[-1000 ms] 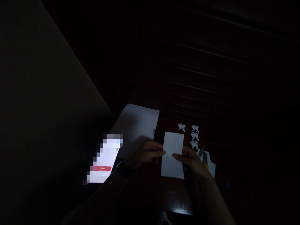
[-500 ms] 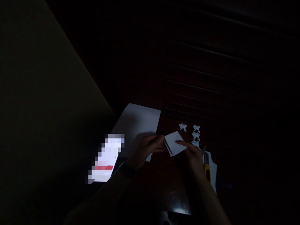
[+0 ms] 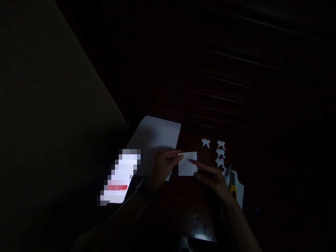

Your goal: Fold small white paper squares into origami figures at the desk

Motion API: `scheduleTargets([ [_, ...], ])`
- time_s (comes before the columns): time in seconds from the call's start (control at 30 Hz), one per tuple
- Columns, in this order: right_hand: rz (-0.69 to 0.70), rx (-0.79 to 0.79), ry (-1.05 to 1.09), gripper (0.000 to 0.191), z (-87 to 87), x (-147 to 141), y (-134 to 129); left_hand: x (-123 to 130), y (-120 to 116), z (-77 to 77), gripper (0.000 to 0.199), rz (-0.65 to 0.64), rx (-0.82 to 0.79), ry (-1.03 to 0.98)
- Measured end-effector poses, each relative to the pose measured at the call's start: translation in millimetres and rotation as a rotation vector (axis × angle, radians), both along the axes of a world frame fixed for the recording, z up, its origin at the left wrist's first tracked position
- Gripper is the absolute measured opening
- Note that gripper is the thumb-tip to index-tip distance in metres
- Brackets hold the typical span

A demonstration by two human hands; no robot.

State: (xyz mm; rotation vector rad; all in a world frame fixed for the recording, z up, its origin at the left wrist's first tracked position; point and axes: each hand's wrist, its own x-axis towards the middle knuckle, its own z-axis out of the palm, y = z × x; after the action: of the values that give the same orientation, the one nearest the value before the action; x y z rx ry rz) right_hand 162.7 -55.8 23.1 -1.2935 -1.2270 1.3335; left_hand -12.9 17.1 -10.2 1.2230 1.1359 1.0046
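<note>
A small folded square of white paper [image 3: 186, 168] is held up between my hands, its flat face toward me. My left hand [image 3: 163, 163], with a dark band on its wrist, pinches the square at its upper left corner between thumb and fingers. From the other side comes my right hand [image 3: 215, 180]. Its index finger stretches over the middle of the square, and its thumb is apart, by the lower right corner. Whether those fingertips press on the paper is hard to see in the dim light.
Large white sheets [image 3: 157, 134] lie left of my hands, beside a lit phone [image 3: 120, 180], partly pixelated. Several small folded paper figures [image 3: 205, 143] stand at the right on the dark table [image 3: 183, 206]. A yellow utility knife [image 3: 232, 189] lies on white paper [image 3: 240, 196] near my right forearm.
The paper square has moved slightly left and turned from a tilted diamond to upright. My left hand has taken its corner, while my right hand has loosened from its right side.
</note>
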Motion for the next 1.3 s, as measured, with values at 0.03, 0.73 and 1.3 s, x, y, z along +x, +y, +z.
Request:
scheduleTargets([
  [0.03,-0.073,0.005,0.040,0.046,0.2,-1,1,0,-1,0.3,0.028,-0.009,0.014,0.013],
  [0.73,-0.363,-0.036,-0.141,0.019,-27.8,1,6,5,-10,0.8,0.024,-0.176,0.003,0.028],
  [1.3,-0.399,-0.023,-0.230,0.020,-29.2,0,7,3,-10,3.0,0.021,-0.195,0.087,0.114],
])
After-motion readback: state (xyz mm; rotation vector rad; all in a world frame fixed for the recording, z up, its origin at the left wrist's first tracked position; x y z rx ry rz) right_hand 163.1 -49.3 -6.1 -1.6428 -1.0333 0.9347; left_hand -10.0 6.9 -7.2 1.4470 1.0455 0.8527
